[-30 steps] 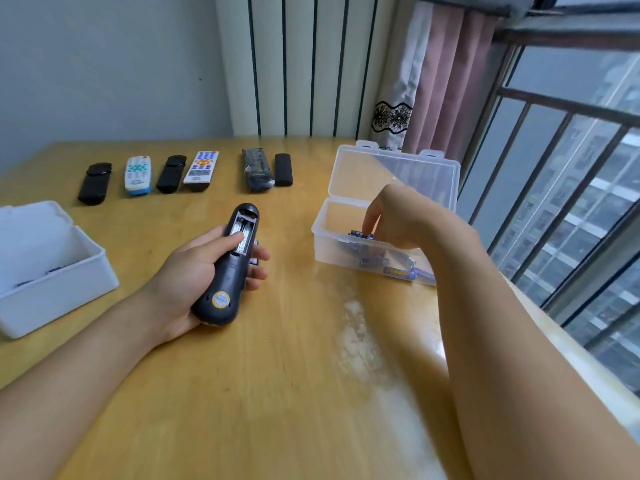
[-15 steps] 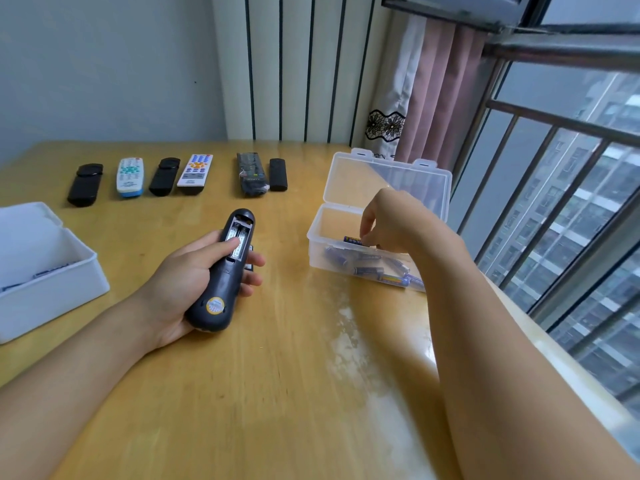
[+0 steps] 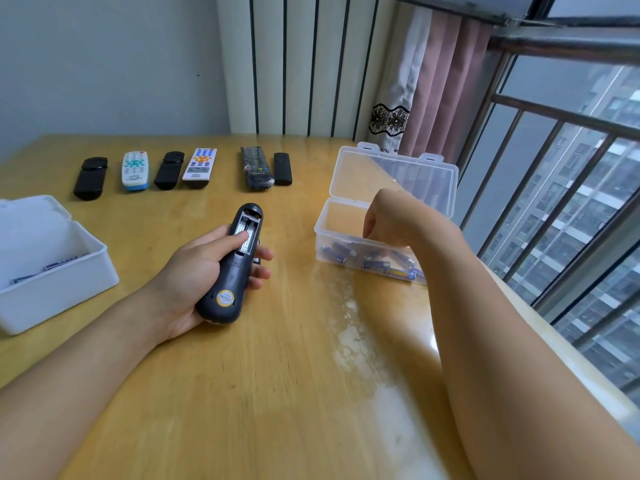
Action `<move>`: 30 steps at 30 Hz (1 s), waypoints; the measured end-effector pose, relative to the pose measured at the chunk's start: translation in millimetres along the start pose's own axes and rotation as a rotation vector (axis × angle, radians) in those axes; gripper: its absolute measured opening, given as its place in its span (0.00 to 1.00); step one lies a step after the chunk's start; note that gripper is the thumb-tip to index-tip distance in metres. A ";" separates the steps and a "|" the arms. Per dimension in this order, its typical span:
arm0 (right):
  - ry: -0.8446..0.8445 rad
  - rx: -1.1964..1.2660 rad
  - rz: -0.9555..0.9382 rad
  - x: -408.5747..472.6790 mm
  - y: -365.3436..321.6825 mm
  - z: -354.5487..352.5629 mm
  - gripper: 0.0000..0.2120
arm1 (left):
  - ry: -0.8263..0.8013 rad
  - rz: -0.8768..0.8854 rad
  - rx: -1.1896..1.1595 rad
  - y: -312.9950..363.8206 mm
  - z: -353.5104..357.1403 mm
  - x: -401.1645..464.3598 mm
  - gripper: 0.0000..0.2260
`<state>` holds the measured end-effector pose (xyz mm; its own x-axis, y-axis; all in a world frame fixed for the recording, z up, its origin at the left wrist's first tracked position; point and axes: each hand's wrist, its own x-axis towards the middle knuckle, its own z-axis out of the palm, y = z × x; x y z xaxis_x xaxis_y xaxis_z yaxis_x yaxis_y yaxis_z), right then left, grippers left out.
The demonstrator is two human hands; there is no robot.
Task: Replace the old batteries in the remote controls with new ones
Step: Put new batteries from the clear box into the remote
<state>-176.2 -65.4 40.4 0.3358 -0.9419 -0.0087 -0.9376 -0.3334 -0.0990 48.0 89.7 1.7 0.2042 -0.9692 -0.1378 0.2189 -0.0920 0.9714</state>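
Note:
My left hand (image 3: 204, 268) grips a dark remote (image 3: 232, 268) held back side up, its battery compartment uncovered and my thumb resting on it. My right hand (image 3: 398, 220) reaches down into a clear plastic box (image 3: 332, 216) that holds several blue batteries (image 3: 370, 261); the fingertips are hidden behind the hand, so whether they hold a battery is not visible. The box lid stands open behind it.
Several remotes lie in a row at the table's far side: black (image 3: 90, 177), white and blue (image 3: 135, 169), black (image 3: 169, 169), white (image 3: 200, 167), black (image 3: 256, 167), small black (image 3: 282, 168). A white open box (image 3: 69, 275) sits at the left. A window with railings is on the right.
My right hand has dipped lower into the clear box among the batteries. My left hand keeps the remote in the same grip.

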 end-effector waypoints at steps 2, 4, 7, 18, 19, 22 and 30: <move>-0.045 -0.009 -0.015 -1.9 -1.2 -1.0 0.09 | -0.006 0.001 -0.003 -0.3 -0.2 -0.6 0.12; -0.080 -0.023 -0.034 -6.2 -3.4 -5.4 0.09 | -0.006 -0.002 -0.001 0.1 -0.1 -0.4 0.12; -0.087 0.028 -0.018 -15.1 3.9 -22.5 0.10 | -0.007 -0.001 0.004 -0.2 -1.4 0.6 0.12; -0.365 0.242 0.127 -37.3 25.5 -37.8 0.16 | -0.005 0.002 0.002 -1.5 -2.2 1.2 0.12; -0.384 0.237 0.127 -37.3 24.5 -37.7 0.17 | -0.006 0.001 -0.001 -1.2 -2.4 1.3 0.12; -0.421 0.202 0.124 -37.1 20.8 -34.7 0.18 | -0.012 0.000 -0.011 -1.0 -2.0 0.9 0.12; -0.429 0.149 0.078 -31.0 12.3 -26.1 0.14 | -0.009 0.006 -0.014 -1.4 -2.6 1.4 0.11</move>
<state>-200.5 -41.3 65.4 0.3012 -0.8513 -0.4297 -0.9489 -0.2230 -0.2234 50.5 89.0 -0.4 0.1971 -0.9717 -0.1299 0.2313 -0.0827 0.9694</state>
